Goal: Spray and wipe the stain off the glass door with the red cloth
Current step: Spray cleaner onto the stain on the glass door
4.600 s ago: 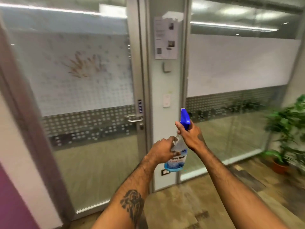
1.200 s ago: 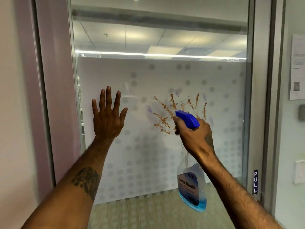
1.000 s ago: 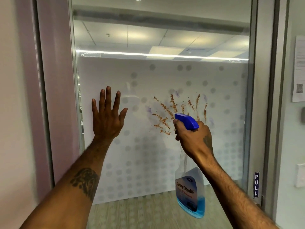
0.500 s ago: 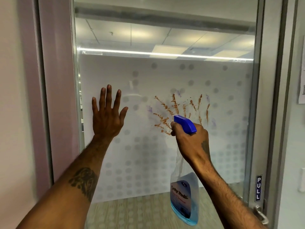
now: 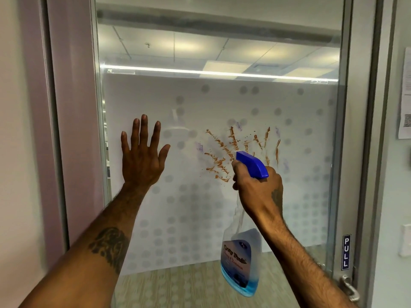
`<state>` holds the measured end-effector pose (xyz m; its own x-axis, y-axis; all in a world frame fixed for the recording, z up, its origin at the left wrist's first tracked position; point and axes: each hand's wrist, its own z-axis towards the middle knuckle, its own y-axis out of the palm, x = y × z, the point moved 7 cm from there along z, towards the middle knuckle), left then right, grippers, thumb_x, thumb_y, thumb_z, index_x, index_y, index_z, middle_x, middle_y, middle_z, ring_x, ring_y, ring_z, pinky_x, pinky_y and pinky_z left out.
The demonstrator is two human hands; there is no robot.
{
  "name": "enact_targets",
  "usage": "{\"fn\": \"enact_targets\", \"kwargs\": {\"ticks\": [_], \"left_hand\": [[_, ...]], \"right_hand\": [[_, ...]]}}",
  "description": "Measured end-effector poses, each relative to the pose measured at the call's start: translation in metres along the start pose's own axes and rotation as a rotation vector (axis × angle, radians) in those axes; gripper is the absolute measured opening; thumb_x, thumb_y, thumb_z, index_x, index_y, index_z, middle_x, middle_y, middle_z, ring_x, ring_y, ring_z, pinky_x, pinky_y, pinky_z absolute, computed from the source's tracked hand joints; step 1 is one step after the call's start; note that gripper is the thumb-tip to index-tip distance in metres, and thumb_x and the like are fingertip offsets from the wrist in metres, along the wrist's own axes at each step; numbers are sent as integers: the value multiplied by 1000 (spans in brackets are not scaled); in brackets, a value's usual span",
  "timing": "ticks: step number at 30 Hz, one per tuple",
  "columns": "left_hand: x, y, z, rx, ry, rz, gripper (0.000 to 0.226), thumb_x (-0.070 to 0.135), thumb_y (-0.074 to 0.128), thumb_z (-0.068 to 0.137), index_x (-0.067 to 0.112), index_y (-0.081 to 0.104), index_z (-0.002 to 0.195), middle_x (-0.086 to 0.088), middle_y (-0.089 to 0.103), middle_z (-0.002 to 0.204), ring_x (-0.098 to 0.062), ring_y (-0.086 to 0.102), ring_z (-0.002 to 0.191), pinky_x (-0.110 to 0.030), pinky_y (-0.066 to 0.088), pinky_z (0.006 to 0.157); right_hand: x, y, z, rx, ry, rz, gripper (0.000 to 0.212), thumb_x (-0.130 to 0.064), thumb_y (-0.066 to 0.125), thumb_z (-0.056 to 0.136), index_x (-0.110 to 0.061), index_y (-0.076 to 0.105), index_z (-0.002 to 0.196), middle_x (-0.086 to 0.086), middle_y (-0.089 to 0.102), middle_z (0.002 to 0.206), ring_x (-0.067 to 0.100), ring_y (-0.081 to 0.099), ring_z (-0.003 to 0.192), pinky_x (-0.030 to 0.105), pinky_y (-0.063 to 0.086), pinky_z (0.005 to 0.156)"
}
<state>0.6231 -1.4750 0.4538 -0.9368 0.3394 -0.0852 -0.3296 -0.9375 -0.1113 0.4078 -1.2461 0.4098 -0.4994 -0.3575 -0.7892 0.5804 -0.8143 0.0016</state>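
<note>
Leftmost, the left hand (image 5: 142, 156) lies flat with fingers spread wide, holding nothing, on the glass door (image 5: 222, 103) near its left frame edge. Bare frosted glass separates it from the brown stain (image 5: 224, 161). The right hand (image 5: 258, 187) is wrapped around the spray bottle (image 5: 241, 263), its blue nozzle over the stain. A door handle (image 5: 348, 286) sits at the lower right edge.

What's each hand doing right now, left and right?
Left hand: open, fingers spread, flat against the glass door, holding nothing.
Right hand: closed around the spray bottle, nozzle aimed at the brown stain.
</note>
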Motion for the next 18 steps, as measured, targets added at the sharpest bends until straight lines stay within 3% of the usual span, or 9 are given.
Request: {"fn": "enact_targets", "kwargs": {"ticks": [5, 12, 16, 18], "left_hand": [[0, 1, 0, 8, 0, 7, 74, 64, 25, 102, 25, 10, 164, -10, 6, 171, -31, 6, 158, -54, 2, 125], [0, 1, 0, 19, 1, 5, 73, 63, 25, 103, 26, 8, 164, -9, 5, 171, -30, 5, 158, -55, 5, 125], [0, 1, 0, 17, 4, -1, 74, 63, 24, 102, 26, 9, 164, -9, 4, 171, -30, 5, 158, -53, 0, 125], [0, 2, 0, 17, 5, -3, 73, 63, 24, 102, 26, 9, 164, -9, 4, 171, -30, 4, 158, -53, 0, 125]], "right_hand": [[-5, 2, -1, -20, -40, 11, 18, -36, 66, 89, -27, 63, 74, 7, 71, 74, 10, 57, 56, 12, 42, 49], [-3, -2, -7, -25, -19, -55, 32, -46, 65, 87, -24, 57, 66, 13, 71, 70, 27, 68, 65, 31, 55, 59], [-1, -4, -7, -69, -18, -39, 24, -43, 65, 88, -22, 67, 76, 10, 72, 73, 24, 68, 69, 26, 53, 59], [-2, -6, -7, -84, -33, -5, 18, -39, 67, 87, -30, 64, 73, 5, 72, 72, 20, 67, 68, 25, 53, 59]]}}
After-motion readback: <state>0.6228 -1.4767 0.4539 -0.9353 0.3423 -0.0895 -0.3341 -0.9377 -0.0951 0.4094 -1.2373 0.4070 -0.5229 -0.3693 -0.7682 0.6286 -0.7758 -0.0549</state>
